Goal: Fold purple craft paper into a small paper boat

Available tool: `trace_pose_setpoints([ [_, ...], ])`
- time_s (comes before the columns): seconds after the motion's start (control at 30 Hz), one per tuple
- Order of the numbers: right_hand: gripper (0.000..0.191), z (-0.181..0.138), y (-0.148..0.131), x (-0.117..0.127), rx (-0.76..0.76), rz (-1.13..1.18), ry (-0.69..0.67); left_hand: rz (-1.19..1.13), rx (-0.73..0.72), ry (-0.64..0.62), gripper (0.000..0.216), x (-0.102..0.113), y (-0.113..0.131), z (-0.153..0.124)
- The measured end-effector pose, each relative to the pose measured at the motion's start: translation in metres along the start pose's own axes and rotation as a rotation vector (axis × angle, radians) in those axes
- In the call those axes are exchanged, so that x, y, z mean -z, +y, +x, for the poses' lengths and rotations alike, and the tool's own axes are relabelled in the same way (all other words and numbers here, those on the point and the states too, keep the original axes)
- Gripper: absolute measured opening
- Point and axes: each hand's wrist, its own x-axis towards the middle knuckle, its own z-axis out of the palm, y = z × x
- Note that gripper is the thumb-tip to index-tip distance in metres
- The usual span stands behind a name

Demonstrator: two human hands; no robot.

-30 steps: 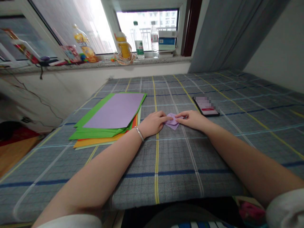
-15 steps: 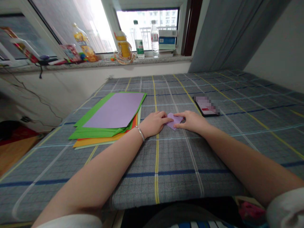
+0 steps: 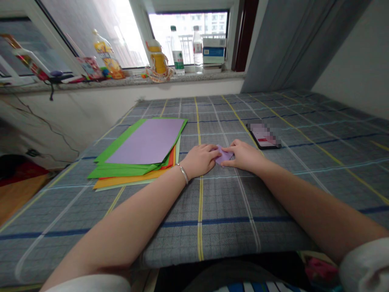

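Note:
A small folded piece of purple paper [image 3: 224, 156] lies on the checked cloth between my two hands. My left hand [image 3: 203, 159], with a silver bangle at the wrist, presses its fingertips on the paper's left side. From the right, my right hand [image 3: 245, 155] holds the paper's edge, thumb at the near side and fingers at the far side. Both hands rest low on the table, and their fingers cover part of the paper's outline, so its exact fold is hard to make out.
A stack of coloured sheets, with a purple sheet [image 3: 148, 140] on top of green ones [image 3: 103, 170], lies to the left. A phone [image 3: 263, 136] is at the right on the checked cloth [image 3: 225, 198]. Bottles [image 3: 177, 52] and boxes [image 3: 214, 52] line the windowsill.
My left hand has shifted slightly right and nearer to me over the paper. The right hand has closed in a little, and less of the paper shows.

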Motion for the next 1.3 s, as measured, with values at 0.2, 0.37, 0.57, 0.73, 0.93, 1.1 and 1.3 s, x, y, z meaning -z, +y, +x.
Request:
trace_pose_setpoints([
  [0.2,0.068,0.01,0.005,-0.001,0.052,0.024,-0.076,0.003,0.128,-0.002,0.031,-0.009,0.012,0.009],
  [0.37,0.074,0.018,0.004,0.001,0.01,0.046,-0.112,0.061,0.213,-0.004,0.028,-0.01,0.009,0.02],
  [0.57,0.071,0.015,-0.003,0.004,-0.017,-0.003,-0.103,0.068,0.143,-0.025,0.03,-0.004,0.005,0.021],
  [0.73,0.062,0.007,-0.017,0.013,-0.067,-0.091,-0.08,0.105,0.09,-0.061,0.03,0.004,0.008,0.017],
  [0.93,0.056,-0.002,-0.036,0.026,-0.146,-0.196,-0.105,0.182,0.083,-0.118,0.03,0.015,0.011,0.014],
  [1.1,0.057,-0.005,-0.044,0.028,-0.177,-0.245,-0.11,0.228,0.151,-0.163,0.03,0.021,0.014,0.012],
  [1.3,0.061,-0.007,-0.045,0.026,-0.228,-0.241,-0.101,0.242,0.183,-0.206,0.032,0.022,0.018,0.008],
])
